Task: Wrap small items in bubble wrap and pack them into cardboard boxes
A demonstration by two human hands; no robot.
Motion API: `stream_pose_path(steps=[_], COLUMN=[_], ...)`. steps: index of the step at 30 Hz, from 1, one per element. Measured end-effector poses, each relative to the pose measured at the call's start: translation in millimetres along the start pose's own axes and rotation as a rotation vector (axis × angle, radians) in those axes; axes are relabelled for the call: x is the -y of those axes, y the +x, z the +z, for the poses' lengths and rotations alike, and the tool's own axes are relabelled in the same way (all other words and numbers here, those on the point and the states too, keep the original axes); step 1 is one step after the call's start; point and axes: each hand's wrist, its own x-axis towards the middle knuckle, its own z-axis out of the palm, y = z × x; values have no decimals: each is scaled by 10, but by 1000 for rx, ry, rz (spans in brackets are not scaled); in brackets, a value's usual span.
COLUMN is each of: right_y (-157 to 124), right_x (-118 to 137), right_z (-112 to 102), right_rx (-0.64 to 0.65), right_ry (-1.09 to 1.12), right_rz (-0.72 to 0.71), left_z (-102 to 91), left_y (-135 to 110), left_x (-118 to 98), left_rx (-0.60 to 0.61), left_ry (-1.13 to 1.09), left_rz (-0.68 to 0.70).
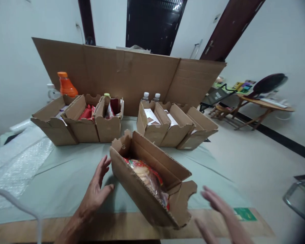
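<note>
An open-topped cardboard box [134, 184] stands at a slant near the table's front edge. Inside it lies a clear-and-red plastic food packet [147, 176] with pale, round pieces showing through. My left hand [95, 191] is at the box's left side, thumb and fingers apart, with a small gap to the cardboard. Beyond the box's near right end is my right hand [218, 210], blurred by motion, its thumb and fingers spread and nothing in them. Neither hand appears to touch the box.
Several cardboard boxes [109, 127] holding packets stand in two groups behind. A tall cardboard sheet [147, 74] rises at the back. An orange bottle [67, 86] and clear bottles stand behind the boxes. Bubble wrap [17, 162] covers the left, and a white cable [17, 205] curves in front.
</note>
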Motion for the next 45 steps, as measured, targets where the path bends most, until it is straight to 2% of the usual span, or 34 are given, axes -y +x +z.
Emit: stream_pose_path(steps=[2,5,8,12,14,17,20,22,25,29,31,34,37,39,43,45], right_y=[-103,-24,280,893,1206,1573,1757,1765,1645,1524,1580,1751,1832,1776,1617,1686], right_x=[24,74,0,-205,-248,-211,-145,-136,-234,-577,-760,-921,-928,-889,-769,-666], right_z=[185,406,488,676,918,1403,1806,1923,1836,1492,1377,1349,1370,1333,1088,922], right_rx=[132,189,260,311,411,531,519,505,491,380,314,276,274,258,174,110], right_ry=[107,284,389,471,558,648,653,647,606,452,370,309,317,329,335,331], right_rz=[-20,-38,-45,35,72,67,79,96,129,247,307,339,313,288,253,202], left_z=[115,152,22,-123,-111,-51,-28,-39,-58,-41,-29,-37,-59,-56,5,30], left_y=[48,67,50,23,15,5,-8,-16,-21,-23,-24,-22,-18,-18,-11,0], left_x=[9,9,15,115,197,313,390,417,428,404,376,317,269,253,230,222], left_rx=[13,-135,-235,-257,-256,-251,-266,-273,-276,-268,-274,-267,-246,-245,-268,-281], left_ry=[-29,49,89,66,75,108,141,144,126,121,127,138,147,139,122,110], left_rz=[-6,-18,-23,-107,-157,-197,-170,-145,-157,-166,-157,-184,-220,-216,-203,-218])
